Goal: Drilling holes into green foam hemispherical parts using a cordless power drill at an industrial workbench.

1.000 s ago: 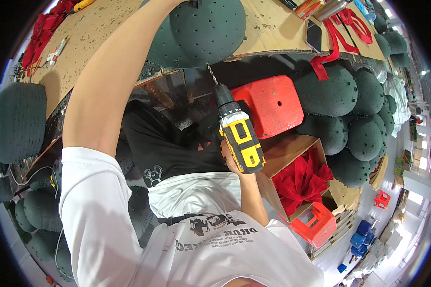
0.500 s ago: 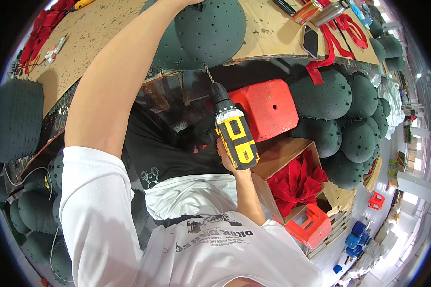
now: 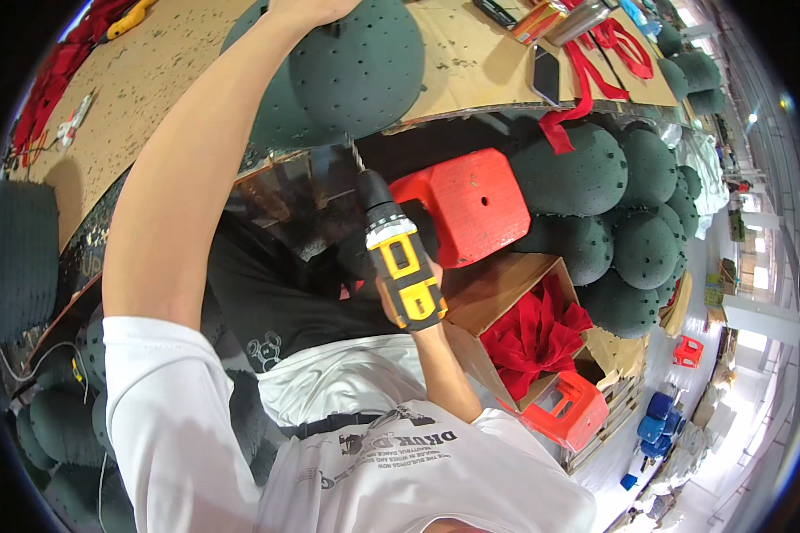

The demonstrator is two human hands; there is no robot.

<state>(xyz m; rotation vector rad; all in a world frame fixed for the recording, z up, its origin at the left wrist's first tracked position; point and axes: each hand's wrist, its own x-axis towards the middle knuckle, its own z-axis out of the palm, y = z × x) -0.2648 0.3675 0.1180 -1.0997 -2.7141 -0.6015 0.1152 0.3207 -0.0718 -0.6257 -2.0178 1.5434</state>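
My left hand (image 3: 309, 9) rests on top of a large dark green foam ball (image 3: 356, 67) dotted with small holes, which sits at the edge of a cardboard-covered table (image 3: 471, 75). A yellow and black cordless drill (image 3: 404, 271) is gripped by my right hand (image 3: 427, 336), which is mostly hidden behind the drill body. The drill points up and away from me. Its thin bit (image 3: 356, 153) reaches the lower edge of the ball.
A red plastic stool (image 3: 471, 209) stands under the table beside many green foam balls (image 3: 596, 178). A cardboard box of red bows (image 3: 533, 333) and another red stool (image 3: 571, 409) are at my right. A phone (image 3: 545, 75) and red ribbon (image 3: 587, 84) lie on the table.
The drill has shifted slightly left and closer to me while its bit stays at the ball's lower edge. My left hand stays on the ball.
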